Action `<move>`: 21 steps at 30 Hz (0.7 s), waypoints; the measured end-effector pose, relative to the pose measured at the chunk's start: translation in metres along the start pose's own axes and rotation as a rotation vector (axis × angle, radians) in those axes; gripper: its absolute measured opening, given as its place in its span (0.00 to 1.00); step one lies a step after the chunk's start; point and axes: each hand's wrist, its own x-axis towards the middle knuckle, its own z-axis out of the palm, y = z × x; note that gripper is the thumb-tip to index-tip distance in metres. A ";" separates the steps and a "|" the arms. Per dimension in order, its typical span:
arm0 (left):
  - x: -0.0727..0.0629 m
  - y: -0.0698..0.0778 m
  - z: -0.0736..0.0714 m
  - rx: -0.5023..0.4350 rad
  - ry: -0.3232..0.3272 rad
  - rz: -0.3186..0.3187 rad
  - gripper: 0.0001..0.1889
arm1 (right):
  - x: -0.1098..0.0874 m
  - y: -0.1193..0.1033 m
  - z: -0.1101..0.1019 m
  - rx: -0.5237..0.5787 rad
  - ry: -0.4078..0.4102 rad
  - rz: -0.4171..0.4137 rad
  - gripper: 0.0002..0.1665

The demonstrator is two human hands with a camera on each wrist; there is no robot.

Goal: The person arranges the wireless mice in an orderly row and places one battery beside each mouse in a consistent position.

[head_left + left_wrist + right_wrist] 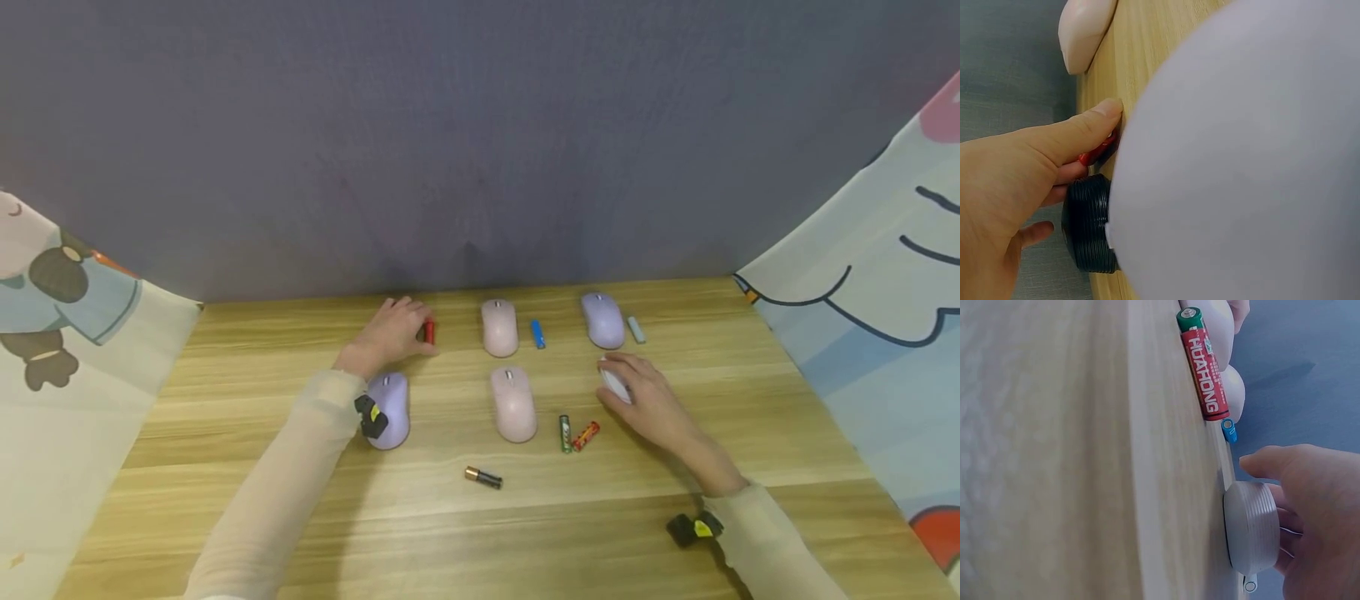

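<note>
My left hand (393,331) reaches to the far left of the table and holds a small red stick (429,332) between thumb and fingers. Its exact kind is partly hidden. Beside those fingers stands a black ridged round object (1088,224), mostly covered in the head view. On the right, my right hand (651,402) has its thumb and fingers around a white ridged round object (1252,526), which sits on the table. A purple mouse (392,408) lies below my left wrist and fills much of the left wrist view.
Two pink mice (499,328) lie mid-table. Another purple mouse (603,321) is at the back, with a blue stick (537,334) and a grey stick (636,329) nearby. A green battery (565,433), a red battery (586,436) and a black-and-copper battery (483,477) lie closer.
</note>
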 end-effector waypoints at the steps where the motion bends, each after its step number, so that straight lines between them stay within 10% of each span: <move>1: 0.000 0.000 0.000 -0.001 -0.001 -0.001 0.35 | 0.000 0.000 0.000 -0.002 0.001 -0.002 0.25; 21: -0.001 -0.001 0.003 -0.014 0.017 -0.001 0.32 | 0.000 0.000 0.000 0.007 -0.023 0.022 0.26</move>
